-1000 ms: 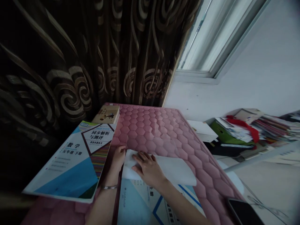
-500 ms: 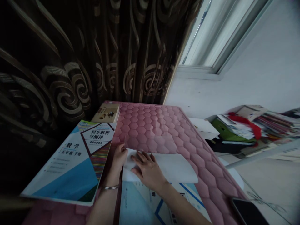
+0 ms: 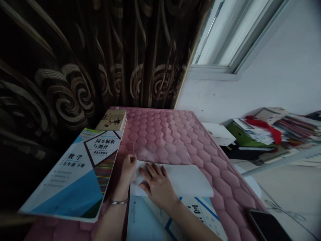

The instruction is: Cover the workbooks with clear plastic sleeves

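A blue-and-white book (image 3: 142,217) lies at the front of the pink padded surface, with a white sheet or inner page (image 3: 188,180) across its far part. My right hand (image 3: 160,187) rests flat on that sheet, fingers spread. At the sheet's left edge, my left hand (image 3: 128,169) pinches a clear plastic film (image 3: 133,152), its edge standing up above the fingers. More see-through film (image 3: 163,154) lies past the sheet's far edge. How the film joins the book is hidden. A metal bracelet circles my left wrist.
To the left lies a workbook (image 3: 72,174), with a thick tan book (image 3: 112,120) beyond it. A dark phone (image 3: 268,226) sits at the right front edge. A white box (image 3: 219,134) and piled papers (image 3: 260,134) stand at right; a patterned curtain (image 3: 140,53) hangs behind.
My left hand has moved slightly toward me along the sheet's left edge, and more of the clear film shows beside it. My right hand stays flat on the sheet.
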`<move>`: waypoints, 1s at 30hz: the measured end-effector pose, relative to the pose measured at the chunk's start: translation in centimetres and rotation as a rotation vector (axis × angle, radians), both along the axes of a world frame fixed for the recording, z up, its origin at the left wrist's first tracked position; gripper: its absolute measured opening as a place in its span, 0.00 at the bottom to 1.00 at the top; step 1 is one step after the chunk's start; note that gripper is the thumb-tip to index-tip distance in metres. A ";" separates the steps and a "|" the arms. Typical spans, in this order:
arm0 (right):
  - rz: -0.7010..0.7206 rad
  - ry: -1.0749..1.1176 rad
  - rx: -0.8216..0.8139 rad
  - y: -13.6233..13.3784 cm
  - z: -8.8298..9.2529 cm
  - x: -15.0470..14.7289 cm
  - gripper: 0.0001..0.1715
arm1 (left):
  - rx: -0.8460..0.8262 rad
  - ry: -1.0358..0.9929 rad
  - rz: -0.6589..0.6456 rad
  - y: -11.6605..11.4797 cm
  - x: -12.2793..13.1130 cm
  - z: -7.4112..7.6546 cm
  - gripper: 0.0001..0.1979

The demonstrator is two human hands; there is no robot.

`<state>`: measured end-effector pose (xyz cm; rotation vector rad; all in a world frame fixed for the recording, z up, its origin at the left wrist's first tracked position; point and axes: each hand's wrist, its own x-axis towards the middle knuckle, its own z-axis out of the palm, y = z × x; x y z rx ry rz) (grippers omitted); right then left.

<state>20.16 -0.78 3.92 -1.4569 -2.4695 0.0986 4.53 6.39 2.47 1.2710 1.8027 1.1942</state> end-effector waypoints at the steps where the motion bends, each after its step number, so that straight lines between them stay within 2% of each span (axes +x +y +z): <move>1: -0.006 0.005 0.006 0.0 -0.1 0.0 0.28 | -0.007 0.010 -0.014 0.0 0.0 0.0 0.04; 5: -0.039 0.019 0.042 0.3 -0.3 -0.1 0.27 | -0.029 0.040 -0.079 0.1 0.0 -0.1 0.09; 18: -0.098 0.021 0.105 0.7 -0.3 -0.3 0.26 | 0.030 -0.049 -0.129 -0.3 -0.4 0.1 0.16; 25: -0.049 0.037 0.151 1.0 -0.5 -0.2 0.26 | 0.041 -0.092 -0.189 -0.9 -0.2 0.7 0.17; 30: -0.041 0.090 0.140 1.6 0.9 0.9 0.23 | 0.090 -0.062 -0.149 -0.8 -0.2 0.8 0.15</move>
